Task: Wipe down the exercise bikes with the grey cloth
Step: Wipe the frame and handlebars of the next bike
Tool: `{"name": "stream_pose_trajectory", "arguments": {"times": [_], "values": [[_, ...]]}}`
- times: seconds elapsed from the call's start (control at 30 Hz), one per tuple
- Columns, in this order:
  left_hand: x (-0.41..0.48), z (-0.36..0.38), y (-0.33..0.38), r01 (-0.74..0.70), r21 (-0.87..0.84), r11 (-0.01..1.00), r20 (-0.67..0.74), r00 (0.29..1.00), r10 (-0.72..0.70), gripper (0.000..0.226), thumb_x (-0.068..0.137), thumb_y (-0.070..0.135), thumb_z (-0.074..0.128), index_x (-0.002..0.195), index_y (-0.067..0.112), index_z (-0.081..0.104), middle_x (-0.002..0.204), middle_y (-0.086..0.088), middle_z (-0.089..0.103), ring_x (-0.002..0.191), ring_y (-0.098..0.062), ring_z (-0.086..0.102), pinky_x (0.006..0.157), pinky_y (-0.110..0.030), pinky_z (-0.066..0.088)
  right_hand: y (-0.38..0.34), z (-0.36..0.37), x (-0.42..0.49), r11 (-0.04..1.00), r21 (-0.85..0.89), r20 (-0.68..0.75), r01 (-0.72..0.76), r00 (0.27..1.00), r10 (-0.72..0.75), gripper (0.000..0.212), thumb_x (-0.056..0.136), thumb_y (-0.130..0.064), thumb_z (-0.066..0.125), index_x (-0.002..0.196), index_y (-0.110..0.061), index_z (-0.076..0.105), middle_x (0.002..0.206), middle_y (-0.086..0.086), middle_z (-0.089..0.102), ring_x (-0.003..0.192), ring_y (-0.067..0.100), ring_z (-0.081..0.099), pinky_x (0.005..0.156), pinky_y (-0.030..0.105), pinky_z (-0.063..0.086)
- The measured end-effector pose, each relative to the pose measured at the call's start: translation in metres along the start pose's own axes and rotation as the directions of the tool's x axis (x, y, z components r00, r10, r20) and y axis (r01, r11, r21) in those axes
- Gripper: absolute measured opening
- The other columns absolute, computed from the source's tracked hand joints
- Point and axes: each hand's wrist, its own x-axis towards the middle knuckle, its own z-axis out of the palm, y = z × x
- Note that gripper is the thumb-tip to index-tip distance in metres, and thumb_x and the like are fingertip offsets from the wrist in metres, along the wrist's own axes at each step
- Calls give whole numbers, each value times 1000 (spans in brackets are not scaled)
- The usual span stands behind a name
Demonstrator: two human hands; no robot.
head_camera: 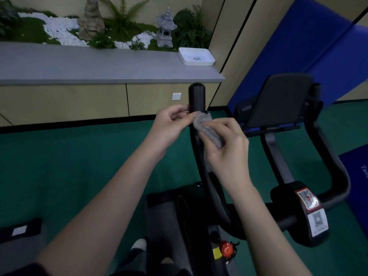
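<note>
1. Right in front of the left handlebar (196, 96) of the exercise bike (282, 216), both hands are bunched around the grey cloth (209, 129), which sits against the black bar just below its rounded end cap.

2. Left hand (169, 126) has its grip pinched shut on the upper edge of the cloth, thumb and fingertips only. Right hand (229, 146) is closed on the lower part, with the fabric tucked under the fingers.

3. The cloth looks like a fuzzy microfibre thing: soft, floppy, basically weightless. It won't hold any shape by itself, so I'd guess it needs to be wadded or wrapped around the bar to get real contact.

4. Best place to hold it, imo: palm over the middle of the wad, fingers curling round the tube, so it slides along instead of bunching up.

5. The handlebar looks stiff and smooth, probably foam or rubber coated, so the cloth should drag a little rather than slip.

6. The console screen (278, 100) and the stickered clamp (310, 212) don't look reached yet. Hard to tell, honestly.
</note>
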Motion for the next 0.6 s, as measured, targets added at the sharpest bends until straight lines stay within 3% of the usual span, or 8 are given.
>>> {"name": "stream_pose_trajectory", "arguments": {"times": [0.07, 0.17, 0.33, 0.6], "values": [[1, -2, 1, 16, 12, 1000, 2, 1000, -16, 24, 79, 25, 74, 100, 18, 65, 84, 6, 65, 72, 5, 60, 67, -9, 46, 2, -2, -7, 998, -6, 113, 55, 992, -54, 17, 82, 2, 70, 98, -1, 73, 94, 10, 59, 85, 4, 53, 80, 2, 37], [1, -3, 1, 43, 24, 999, 19, 999, -43, 37, 79, 28, 74, 111, 10, 65, 89, 2, 66, 78, -3, 61, 69, -17, 46, 8, -16, -9, 997, 31, 200, 71, 977, -75, 14, 80, -2, 72, 94, -3, 74, 92, 5, 61, 85, 2, 55, 78, 1, 37], [-3, 0, 3, 51, 32, 998, -10, 999, -51, 40, 81, 29, 73, 115, 10, 63, 96, -1, 68, 86, -8, 62, 74, -21, 48, 8, -13, -6, 996, 88, 127, -6, 992, -5, 15, 82, -4, 71, 97, -2, 72, 95, 5, 63, 88, 0, 56, 78, 2, 37], [-10, 4, 5, 29, 34, 999, -40, 999, -27, 19, 84, 28, 69, 102, 22, 65, 86, 6, 65, 71, 2, 61, 72, -20, 47, 21, -19, -19, 981, 138, 89, -135, 988, 123, 15, 84, -10, 70, 99, -6, 72, 98, 3, 67, 90, 4, 60, 82, 10, 43]]}}
